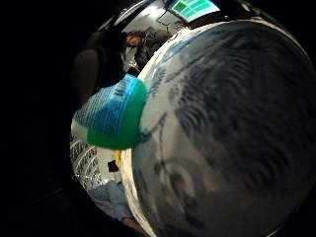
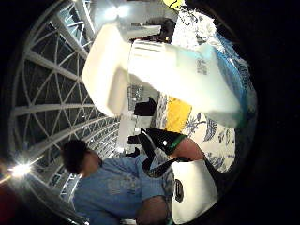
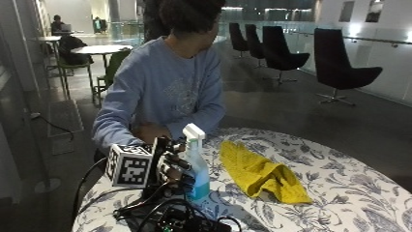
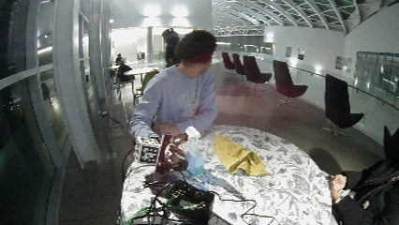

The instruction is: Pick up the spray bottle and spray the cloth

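A large public atrium or lobby: glazed lattice roof (image 4: pixel 280 14), black lounge chairs (image 3: pixel 338 63) (rowed along a railing), café tables (image 3: pixel 100 49).

The spray bottle (image 3: pixel 195 162) is a clear plastic one with a white trigger head and blue liquid filling roughly the lower half. It's standing upright on the floral-patterned table. The cloth (image 3: pixel 262 173) is a mustard-yellow towel, crumpled and loosely folded, lying flat on the same table at about 3 o'clock from the bottle, near it but not touching.
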Demonstrator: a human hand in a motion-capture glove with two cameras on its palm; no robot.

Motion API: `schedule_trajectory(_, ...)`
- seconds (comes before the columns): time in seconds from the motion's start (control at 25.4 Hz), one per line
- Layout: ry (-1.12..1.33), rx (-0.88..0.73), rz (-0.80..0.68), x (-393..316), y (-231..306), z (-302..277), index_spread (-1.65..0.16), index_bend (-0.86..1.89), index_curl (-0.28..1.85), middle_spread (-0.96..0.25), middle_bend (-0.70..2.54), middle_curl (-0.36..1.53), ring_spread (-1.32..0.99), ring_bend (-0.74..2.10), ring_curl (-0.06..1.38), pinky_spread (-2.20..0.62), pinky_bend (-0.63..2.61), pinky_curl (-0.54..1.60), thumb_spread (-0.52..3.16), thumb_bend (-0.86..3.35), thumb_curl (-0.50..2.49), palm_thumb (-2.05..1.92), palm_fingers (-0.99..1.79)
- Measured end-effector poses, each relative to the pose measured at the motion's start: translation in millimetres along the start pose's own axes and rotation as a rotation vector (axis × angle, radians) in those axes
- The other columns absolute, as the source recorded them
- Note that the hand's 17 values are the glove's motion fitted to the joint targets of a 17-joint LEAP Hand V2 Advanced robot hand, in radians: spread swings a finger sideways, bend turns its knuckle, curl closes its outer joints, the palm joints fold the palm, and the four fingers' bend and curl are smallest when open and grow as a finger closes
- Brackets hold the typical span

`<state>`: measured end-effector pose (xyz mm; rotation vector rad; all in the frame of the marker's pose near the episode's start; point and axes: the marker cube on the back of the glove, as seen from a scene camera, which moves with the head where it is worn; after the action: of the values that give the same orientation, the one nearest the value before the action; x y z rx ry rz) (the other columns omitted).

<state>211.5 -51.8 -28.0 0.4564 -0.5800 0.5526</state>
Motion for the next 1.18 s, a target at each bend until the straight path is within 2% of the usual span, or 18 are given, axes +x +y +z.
schedule_trajectory(0.39,-0.078,0.074,0.000,-11,-19,29,-0.36,0.07,0.12,-0.04,0.34,0.41,0.02,0.52,0.37,0.18,0.45,0.37,0.87,-0.03,0.31,0.53,0.60)
schedule_trajectory(0.63,-0.053,0.140,-0.023,-3,-25,34,-0.32,0.24,0.20,-0.04,0.33,0.41,0.00,0.52,0.36,0.20,0.32,0.32,0.89,0.10,0.38,0.80,0.87)
schedule_trajectory(0.75,-0.041,0.147,-0.047,-2,-27,33,-0.31,0.21,0.22,-0.05,0.31,0.41,-0.01,0.54,0.36,0.21,0.29,0.32,0.85,0.13,0.42,0.90,0.94)
schedule_trajectory(0.99,-0.043,0.116,-0.067,-9,-29,31,-0.30,0.17,0.27,-0.06,0.26,0.41,-0.03,0.54,0.38,0.22,0.26,0.32,0.76,0.11,0.47,0.98,1.01)
schedule_trajectory(1.18,-0.051,0.027,-0.092,-44,-27,32,-0.29,0.15,0.29,-0.06,0.24,0.42,-0.03,0.53,0.39,0.22,0.26,0.33,0.69,0.07,0.50,1.01,1.07)
